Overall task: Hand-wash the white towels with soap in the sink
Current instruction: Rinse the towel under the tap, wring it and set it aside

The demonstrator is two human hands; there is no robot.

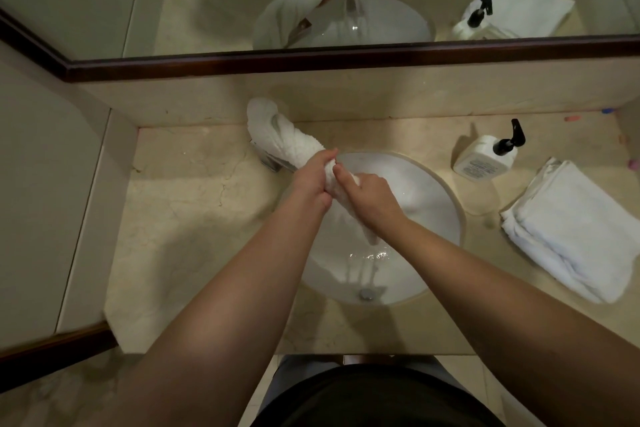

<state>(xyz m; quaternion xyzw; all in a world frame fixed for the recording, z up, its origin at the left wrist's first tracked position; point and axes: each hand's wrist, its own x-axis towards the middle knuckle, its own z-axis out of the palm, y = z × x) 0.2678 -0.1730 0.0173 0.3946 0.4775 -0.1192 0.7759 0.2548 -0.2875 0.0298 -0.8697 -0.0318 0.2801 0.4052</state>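
The towel point(287, 142) I'm working is wet, so I judge it heavy for its size, limp and a little slippery where soap may sit in the pile. It will sag wherever I don't support it. It has no stiffness at all, and it isn't fragile, so I can squeeze and twist hard. The best place to take hold seems to be the twisted middle, both hands close together, where the cloth is bunched thick enough to fill a fist.

That is where I have it now. My left hand point(311, 180) has its grip wrapped round the roll, and my right hand point(370, 196) is curled round it just beside, so the two nearly touch. They sit in the centre of the frame, over the sink point(433, 198).

The towel is white terry, wrung into a rope. One end rises toward the upper left of the hands and drapes over what I take to be the tap; the other end hangs down below my right wrist into the basin, with water lying beneath it.

At the right edge of the frame, a stack of folded towels point(575, 229) lies on the surface point(194, 218), with a soap bottle point(485, 158) just above it.
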